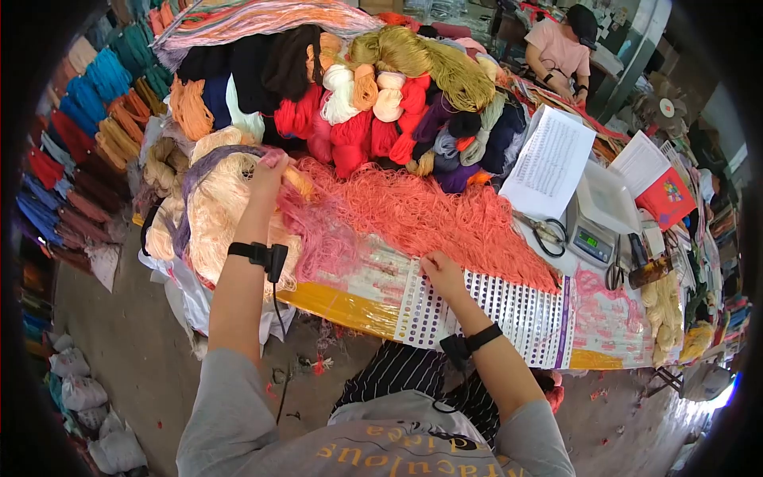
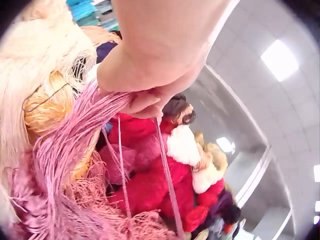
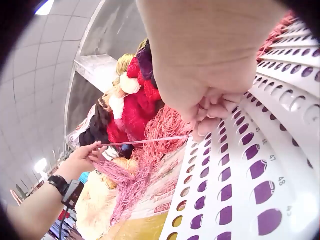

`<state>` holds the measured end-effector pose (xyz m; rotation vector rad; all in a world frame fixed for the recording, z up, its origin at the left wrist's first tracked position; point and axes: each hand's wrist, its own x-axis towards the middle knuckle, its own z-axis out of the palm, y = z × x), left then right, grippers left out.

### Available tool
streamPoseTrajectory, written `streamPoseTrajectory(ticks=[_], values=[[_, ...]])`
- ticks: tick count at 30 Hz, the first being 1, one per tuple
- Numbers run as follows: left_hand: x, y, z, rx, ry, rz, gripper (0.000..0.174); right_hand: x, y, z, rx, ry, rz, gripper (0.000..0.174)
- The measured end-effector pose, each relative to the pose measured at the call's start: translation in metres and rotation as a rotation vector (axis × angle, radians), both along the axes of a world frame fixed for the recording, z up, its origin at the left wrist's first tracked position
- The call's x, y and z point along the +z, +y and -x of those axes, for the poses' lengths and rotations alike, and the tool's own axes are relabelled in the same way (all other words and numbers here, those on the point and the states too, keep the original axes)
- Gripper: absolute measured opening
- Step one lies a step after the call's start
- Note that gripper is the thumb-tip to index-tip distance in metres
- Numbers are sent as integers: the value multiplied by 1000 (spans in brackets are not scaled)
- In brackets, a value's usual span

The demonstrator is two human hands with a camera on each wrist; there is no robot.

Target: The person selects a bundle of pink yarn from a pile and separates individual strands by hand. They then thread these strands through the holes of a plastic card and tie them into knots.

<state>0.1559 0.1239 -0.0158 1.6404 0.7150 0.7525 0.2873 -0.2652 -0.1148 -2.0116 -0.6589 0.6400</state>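
My left hand (image 1: 269,176) grips a bundle of pink thread (image 2: 85,125) raised over the left side of the table; the loose lengths hang down onto the table. In the right wrist view a thin pink strand (image 3: 150,140) stretches from this left hand to the right one. Curled fingers of my right hand (image 1: 443,275) pinch the strand's end at the top left edge of white hole-punched cards (image 3: 220,190). These cards lie fanned in an overlapping row, with rows of round holes and printed numbers. Beside them spreads a mass of coral thread (image 1: 429,215).
Cream skeins (image 1: 226,195) are heaped at the left, with piled coloured yarn (image 1: 358,119) behind. To the right lie printed sheets (image 1: 548,159), scissors (image 1: 550,232) and a digital scale (image 1: 592,238). Another person (image 1: 560,52) sits at the back right.
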Motion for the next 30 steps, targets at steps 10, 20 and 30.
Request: streamPoseTrajectory(ticks=[10, 20, 30], values=[[22, -163, 8, -546, -38, 811, 39, 31, 1, 15, -50, 169, -336, 16], [12, -246, -15, -848, -188, 1062, 45, 103, 9, 56, -63, 269, -491, 13], [8, -243, -15, -855, -377, 1233, 43, 119, -7, 56, -57, 433, -647, 16]])
